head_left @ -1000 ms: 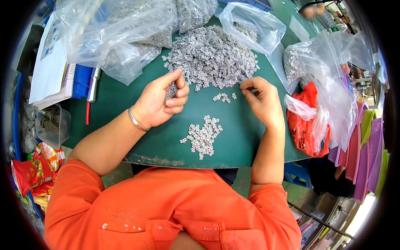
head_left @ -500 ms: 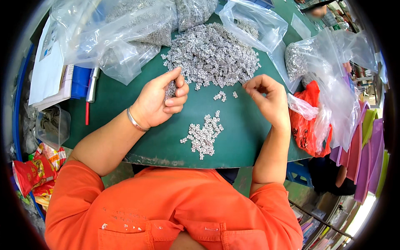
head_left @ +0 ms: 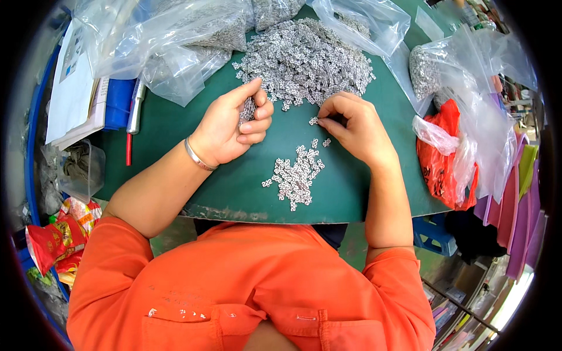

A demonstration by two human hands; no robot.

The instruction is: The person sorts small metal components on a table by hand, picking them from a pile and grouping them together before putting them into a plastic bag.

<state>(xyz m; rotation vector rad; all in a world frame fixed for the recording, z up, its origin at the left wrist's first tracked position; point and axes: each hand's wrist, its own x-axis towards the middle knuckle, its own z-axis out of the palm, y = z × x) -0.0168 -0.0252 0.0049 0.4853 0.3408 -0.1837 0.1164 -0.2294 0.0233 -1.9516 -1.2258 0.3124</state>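
Note:
My left hand (head_left: 234,124), with a metal bangle (head_left: 198,155) on its wrist, is curled around a bunch of small silver S-shaped metal pieces (head_left: 247,110). My right hand (head_left: 356,127) hovers low over the table, thumb and forefinger pinched on one small metal piece (head_left: 314,120) at their tips. Beyond both hands rises a big heap of the same pieces (head_left: 304,61). Nearer my body lies a smaller, flatter pile (head_left: 294,178), with a loose piece (head_left: 326,143) at its upper right.
On the green table (head_left: 234,196), clear plastic bags of pieces (head_left: 216,38) stand behind at the left. More bags (head_left: 424,70) and a red plastic bag (head_left: 442,158) are at the right. Papers (head_left: 73,88), a blue box (head_left: 119,102) and a red-and-silver pen-like tool (head_left: 134,114) lie left.
My right hand has moved left and now pinches a piece. The few loose pieces between heap and small pile have shifted toward the small pile. My left hand keeps its grip; the whole view shifted slightly.

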